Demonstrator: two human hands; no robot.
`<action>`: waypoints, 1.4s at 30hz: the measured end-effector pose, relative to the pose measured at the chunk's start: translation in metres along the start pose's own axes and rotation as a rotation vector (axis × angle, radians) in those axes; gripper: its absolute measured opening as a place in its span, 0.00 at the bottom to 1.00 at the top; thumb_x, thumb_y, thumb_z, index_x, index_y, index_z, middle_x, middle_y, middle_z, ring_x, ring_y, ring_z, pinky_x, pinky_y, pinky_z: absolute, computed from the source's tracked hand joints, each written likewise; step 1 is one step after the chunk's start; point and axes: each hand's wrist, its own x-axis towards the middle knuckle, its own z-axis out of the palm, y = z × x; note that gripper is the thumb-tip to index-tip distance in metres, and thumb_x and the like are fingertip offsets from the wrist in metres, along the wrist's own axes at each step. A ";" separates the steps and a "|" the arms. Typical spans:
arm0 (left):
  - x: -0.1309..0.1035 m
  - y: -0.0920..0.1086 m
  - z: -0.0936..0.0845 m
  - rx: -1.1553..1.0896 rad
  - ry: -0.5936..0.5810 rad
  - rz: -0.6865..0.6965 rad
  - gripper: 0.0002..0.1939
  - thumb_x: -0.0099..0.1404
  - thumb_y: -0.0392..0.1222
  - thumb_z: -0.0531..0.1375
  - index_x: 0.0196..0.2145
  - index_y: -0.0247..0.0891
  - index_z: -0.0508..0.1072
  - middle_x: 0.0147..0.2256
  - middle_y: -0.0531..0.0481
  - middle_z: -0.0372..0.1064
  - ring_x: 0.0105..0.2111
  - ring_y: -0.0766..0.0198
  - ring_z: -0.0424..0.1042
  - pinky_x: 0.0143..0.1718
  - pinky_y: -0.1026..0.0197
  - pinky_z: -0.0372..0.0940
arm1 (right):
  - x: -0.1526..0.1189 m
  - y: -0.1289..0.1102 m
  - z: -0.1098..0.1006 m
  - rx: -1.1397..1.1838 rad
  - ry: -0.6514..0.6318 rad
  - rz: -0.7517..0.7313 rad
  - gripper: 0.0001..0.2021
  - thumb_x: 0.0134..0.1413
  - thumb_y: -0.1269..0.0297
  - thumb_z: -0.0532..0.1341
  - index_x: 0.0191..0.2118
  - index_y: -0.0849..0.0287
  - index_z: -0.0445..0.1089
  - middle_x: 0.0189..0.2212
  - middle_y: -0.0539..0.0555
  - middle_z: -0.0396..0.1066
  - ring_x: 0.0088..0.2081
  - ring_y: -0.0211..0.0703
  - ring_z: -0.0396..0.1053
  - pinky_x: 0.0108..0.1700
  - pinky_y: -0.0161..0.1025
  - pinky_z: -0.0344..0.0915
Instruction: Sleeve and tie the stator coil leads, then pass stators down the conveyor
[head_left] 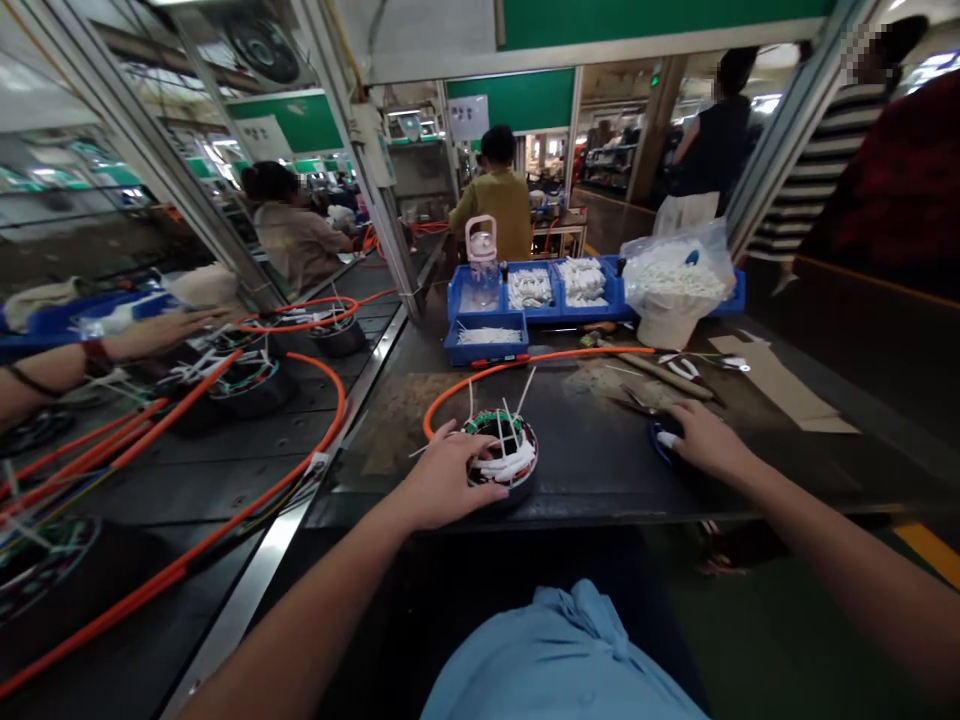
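A motor stator point(529, 478), a dark ring with green and white wound wires, sits on the bench in front of me. Thin white sleeves point(517, 400) stick up out of it, and thicker white sleeving point(508, 465) lies across its near side. My left hand point(446, 480) grips the stator's left and near side, thumb and fingers apart around the rim; some fingertips are hidden inside. To the right, my right hand point(705, 440) is closed over blue-handled scissors point(660, 445) lying on the bench, their blades pointing away to the left. Its fingers partly hide the handles.
Blue bins point(551, 290) with white sleeves stand at the back, beside a plastic bag point(679, 275). An orange cable point(457, 385) curves behind the stator. A hammer point(660, 375) and pliers point(686, 370) lie farther back. Another person's arm point(112, 345) reaches over stators on the left conveyor.
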 end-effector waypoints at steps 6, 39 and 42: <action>0.001 0.000 0.010 -0.057 0.053 -0.080 0.17 0.49 0.44 0.66 0.39 0.43 0.71 0.33 0.56 0.72 0.38 0.62 0.70 0.58 0.44 0.46 | 0.009 0.025 0.002 0.018 -0.061 0.014 0.29 0.43 0.63 0.61 0.54 0.66 0.62 0.51 0.66 0.58 0.50 0.57 0.62 0.51 0.47 0.60; 0.050 0.007 0.000 -0.351 0.103 -0.111 0.02 0.51 0.38 0.63 0.26 0.38 0.75 0.28 0.52 0.73 0.33 0.64 0.70 0.38 0.62 0.63 | 0.006 -0.165 -0.085 -0.289 -0.233 -0.781 0.11 0.50 0.71 0.54 0.41 0.58 0.65 0.29 0.54 0.67 0.29 0.44 0.66 0.27 0.35 0.52; 0.043 0.008 -0.001 -0.361 0.170 -0.150 0.03 0.52 0.39 0.63 0.24 0.37 0.74 0.28 0.51 0.73 0.33 0.64 0.70 0.39 0.61 0.62 | 0.000 -0.159 -0.073 -0.266 -0.240 -0.773 0.11 0.52 0.71 0.53 0.42 0.60 0.65 0.30 0.55 0.68 0.31 0.45 0.67 0.29 0.36 0.54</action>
